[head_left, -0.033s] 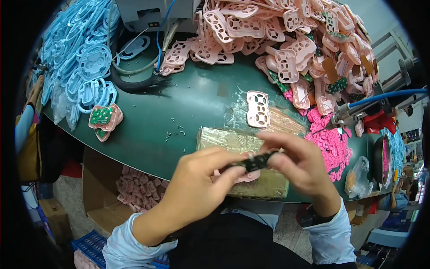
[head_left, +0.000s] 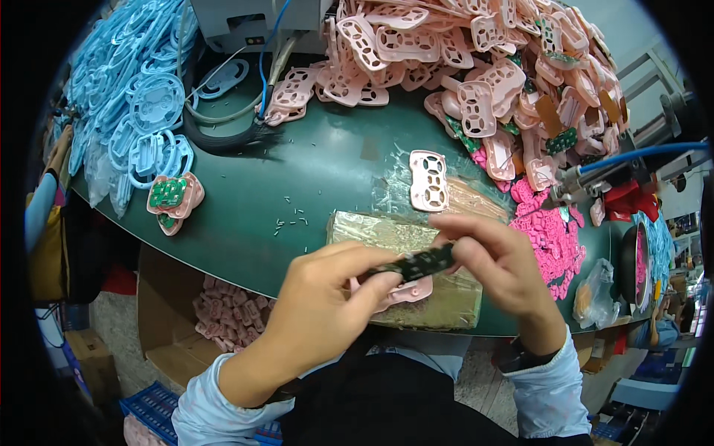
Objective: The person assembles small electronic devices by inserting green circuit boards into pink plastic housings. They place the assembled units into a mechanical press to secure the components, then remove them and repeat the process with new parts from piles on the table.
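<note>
Above the tape-wrapped block (head_left: 439,311), my left hand (head_left: 320,290) pinches a dark green circuit board (head_left: 422,264) by its left end. The board is tilted and a little blurred. Beneath it a pale pink plastic shell (head_left: 407,293) shows, partly hidden by my left fingers; whether that hand also grips it I cannot tell. My right hand (head_left: 494,264) has thumb and fingers closed at the board's right end. Just beyond the block, a pale pink cover with cut-out holes (head_left: 429,181) lies on clear tape on the green table (head_left: 245,197).
Pink shells (head_left: 476,108) heap at the back right, bright pink small parts (head_left: 550,245) below them. Blue plastic frames (head_left: 152,104) pile at the left. A powered driver (head_left: 569,189) hangs at the right. Small pins (head_left: 286,223) lie scattered. A cardboard box (head_left: 160,312) stands under the edge.
The circuit board has tilted slightly, showing more of its face, and more of the pink shell shows beneath it. My right fingers have drawn closer together at the board's end.
</note>
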Demonstrator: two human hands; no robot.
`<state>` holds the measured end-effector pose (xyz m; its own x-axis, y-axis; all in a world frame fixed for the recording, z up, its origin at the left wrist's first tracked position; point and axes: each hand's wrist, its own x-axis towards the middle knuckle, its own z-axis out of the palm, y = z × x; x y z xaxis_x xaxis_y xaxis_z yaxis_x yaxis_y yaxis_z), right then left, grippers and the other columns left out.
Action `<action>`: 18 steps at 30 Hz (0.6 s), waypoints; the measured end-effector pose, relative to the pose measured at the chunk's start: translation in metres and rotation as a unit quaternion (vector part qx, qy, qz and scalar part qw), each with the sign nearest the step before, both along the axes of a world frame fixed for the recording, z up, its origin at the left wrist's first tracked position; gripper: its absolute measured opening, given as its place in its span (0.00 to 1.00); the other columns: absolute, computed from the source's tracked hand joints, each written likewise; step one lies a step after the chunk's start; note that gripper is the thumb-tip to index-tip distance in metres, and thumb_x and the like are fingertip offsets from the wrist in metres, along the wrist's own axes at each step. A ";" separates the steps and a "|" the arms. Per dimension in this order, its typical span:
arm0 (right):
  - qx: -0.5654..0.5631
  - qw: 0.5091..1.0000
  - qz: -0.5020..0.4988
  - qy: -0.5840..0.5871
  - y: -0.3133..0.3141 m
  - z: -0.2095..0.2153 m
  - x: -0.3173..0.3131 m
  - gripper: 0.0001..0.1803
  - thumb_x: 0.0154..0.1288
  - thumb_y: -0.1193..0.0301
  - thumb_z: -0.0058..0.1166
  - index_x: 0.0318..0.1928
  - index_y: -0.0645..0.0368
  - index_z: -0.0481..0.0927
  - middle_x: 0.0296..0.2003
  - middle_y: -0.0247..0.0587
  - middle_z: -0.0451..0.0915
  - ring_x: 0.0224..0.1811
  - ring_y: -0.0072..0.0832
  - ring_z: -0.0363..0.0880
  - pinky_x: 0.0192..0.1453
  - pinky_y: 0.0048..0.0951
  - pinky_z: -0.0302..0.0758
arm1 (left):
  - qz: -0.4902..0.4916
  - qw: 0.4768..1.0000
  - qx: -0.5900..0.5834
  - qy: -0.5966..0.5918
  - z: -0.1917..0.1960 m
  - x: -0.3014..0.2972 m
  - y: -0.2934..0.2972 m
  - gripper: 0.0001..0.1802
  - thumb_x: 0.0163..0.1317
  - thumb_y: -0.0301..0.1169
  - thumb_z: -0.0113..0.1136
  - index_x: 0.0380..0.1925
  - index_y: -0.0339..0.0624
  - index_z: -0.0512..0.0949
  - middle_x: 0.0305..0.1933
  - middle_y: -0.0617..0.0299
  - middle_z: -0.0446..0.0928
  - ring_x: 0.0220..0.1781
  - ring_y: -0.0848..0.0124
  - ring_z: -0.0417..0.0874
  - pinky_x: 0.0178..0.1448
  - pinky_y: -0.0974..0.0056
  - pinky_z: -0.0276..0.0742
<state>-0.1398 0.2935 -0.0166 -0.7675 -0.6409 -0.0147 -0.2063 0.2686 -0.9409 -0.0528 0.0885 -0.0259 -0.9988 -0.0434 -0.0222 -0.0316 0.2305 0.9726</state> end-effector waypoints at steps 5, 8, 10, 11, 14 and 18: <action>0.054 0.991 0.100 0.068 0.010 -0.025 -0.006 0.13 0.60 0.73 0.62 0.46 0.62 0.81 0.33 0.37 0.77 0.32 0.23 0.76 0.33 0.25 0.74 | 0.042 0.990 0.119 -0.065 -0.018 0.006 -0.001 0.09 0.59 0.22 0.63 0.40 0.31 0.81 0.35 0.60 0.81 0.35 0.76 0.79 0.40 0.71 0.75; 0.063 0.985 0.126 0.095 0.001 -0.033 -0.001 0.13 0.54 0.75 0.66 0.41 0.61 0.82 0.32 0.37 0.74 0.32 0.28 0.76 0.32 0.26 0.74 | 0.086 0.962 0.242 -0.088 -0.028 0.015 0.003 0.08 0.62 0.21 0.61 0.42 0.31 0.79 0.36 0.61 0.81 0.38 0.78 0.80 0.42 0.72 0.78; 0.069 0.982 0.137 0.114 0.000 -0.038 -0.003 0.12 0.52 0.76 0.67 0.39 0.60 0.82 0.32 0.38 0.74 0.31 0.30 0.76 0.34 0.26 0.74 | 0.100 0.946 0.294 -0.096 -0.035 0.017 0.004 0.07 0.64 0.21 0.60 0.41 0.31 0.78 0.38 0.61 0.81 0.39 0.78 0.80 0.42 0.72 0.78; 0.063 0.979 0.148 0.122 0.001 -0.038 -0.004 0.12 0.52 0.76 0.66 0.39 0.59 0.83 0.33 0.38 0.74 0.32 0.30 0.76 0.35 0.26 0.75 | 0.101 0.940 0.309 -0.104 -0.038 0.018 0.005 0.06 0.64 0.21 0.59 0.40 0.31 0.77 0.39 0.60 0.81 0.40 0.78 0.80 0.43 0.72 0.79; 0.040 0.972 0.189 0.134 0.010 -0.038 -0.012 0.11 0.52 0.78 0.65 0.38 0.58 0.83 0.34 0.38 0.74 0.35 0.32 0.76 0.39 0.27 0.75 | 0.076 0.973 0.214 -0.033 -0.042 0.022 0.011 0.04 0.62 0.20 0.60 0.37 0.33 0.77 0.45 0.56 0.80 0.42 0.73 0.82 0.43 0.71 0.79; 0.022 0.970 0.229 0.077 0.018 -0.039 -0.015 0.11 0.53 0.79 0.64 0.39 0.57 0.84 0.37 0.38 0.75 0.41 0.33 0.78 0.44 0.30 0.76 | -0.005 0.983 -0.075 0.166 -0.046 0.022 0.008 0.11 0.52 0.21 0.69 0.36 0.39 0.81 0.47 0.54 0.80 0.41 0.59 0.84 0.42 0.63 0.81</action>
